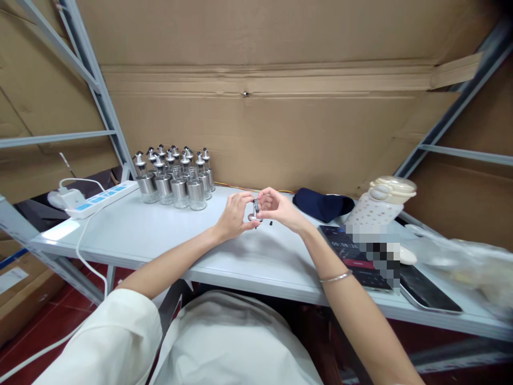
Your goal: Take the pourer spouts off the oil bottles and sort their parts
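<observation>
Both hands met over the bench (132, 235), fingertips pinched together on one small dark part (255, 207) with a silvery end. The left hand (234, 215) curled around it from one side and the right hand (277, 208) gripped it from the other, so the part sat between them, just above the bench top. Just beside the right hand, a tiny black piece (271, 223) lay loose on the surface. A thin bangle (335, 277) circled the right wrist.

Beyond the left hand and away from the person stood a tight cluster of glass bottles (176, 182) with metal collars and spouts. Farther to that side lay a white power strip (102, 198) with blue switches and a white plug in it.

Past the right hand lay a navy cloth (323, 206) and then a cream flask (380, 211) dotted with small spots. Near the right forearm lay a dark screen (348, 251) showing pale digits — too small to read, and partly blurred out. A second dark tablet (428, 291) lay beside it, and a clear plastic bag (473, 262) farther out. No brand or label could be read anywhere — the cardboard wall (280, 123) behind was plain.
</observation>
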Action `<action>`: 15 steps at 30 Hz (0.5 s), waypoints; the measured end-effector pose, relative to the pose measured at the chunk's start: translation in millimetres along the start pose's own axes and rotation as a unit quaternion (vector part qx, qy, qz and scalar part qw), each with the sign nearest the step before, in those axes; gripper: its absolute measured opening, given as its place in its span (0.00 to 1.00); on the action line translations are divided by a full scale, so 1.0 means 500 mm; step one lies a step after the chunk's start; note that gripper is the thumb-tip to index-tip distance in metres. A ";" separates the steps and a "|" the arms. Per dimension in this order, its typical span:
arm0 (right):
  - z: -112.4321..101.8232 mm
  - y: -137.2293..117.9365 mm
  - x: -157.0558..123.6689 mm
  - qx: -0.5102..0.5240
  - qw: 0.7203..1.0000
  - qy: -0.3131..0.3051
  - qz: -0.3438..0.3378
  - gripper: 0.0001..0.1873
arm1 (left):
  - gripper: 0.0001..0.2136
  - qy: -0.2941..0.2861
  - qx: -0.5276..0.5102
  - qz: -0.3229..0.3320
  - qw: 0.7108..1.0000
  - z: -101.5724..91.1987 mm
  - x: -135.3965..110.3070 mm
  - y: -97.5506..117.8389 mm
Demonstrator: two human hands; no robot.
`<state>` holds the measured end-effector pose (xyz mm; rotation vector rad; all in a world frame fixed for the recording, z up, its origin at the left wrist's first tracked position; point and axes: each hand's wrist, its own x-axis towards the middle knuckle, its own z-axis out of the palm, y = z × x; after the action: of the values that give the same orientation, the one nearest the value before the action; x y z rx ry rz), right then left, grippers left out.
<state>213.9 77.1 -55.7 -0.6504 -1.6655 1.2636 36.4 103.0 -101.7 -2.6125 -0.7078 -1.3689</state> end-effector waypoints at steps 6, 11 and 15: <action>0.004 -0.002 -0.002 -0.101 0.995 0.008 -0.027 0.21 | 0.27 -0.020 -0.049 -0.046 0.998 0.011 -0.002 -0.006; 0.011 0.003 -0.001 -0.127 0.989 0.046 -0.067 0.18 | 0.24 -0.016 -0.055 -0.092 0.994 0.009 0.002 -0.002; 0.013 0.006 0.001 -0.101 0.988 0.076 -0.087 0.20 | 0.20 -0.024 -0.067 -0.124 0.990 0.009 0.004 0.004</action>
<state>207.6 75.6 -58.5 -0.6879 -1.6967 0.9076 41.8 103.1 -102.3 -2.7443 -1.0120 -1.4666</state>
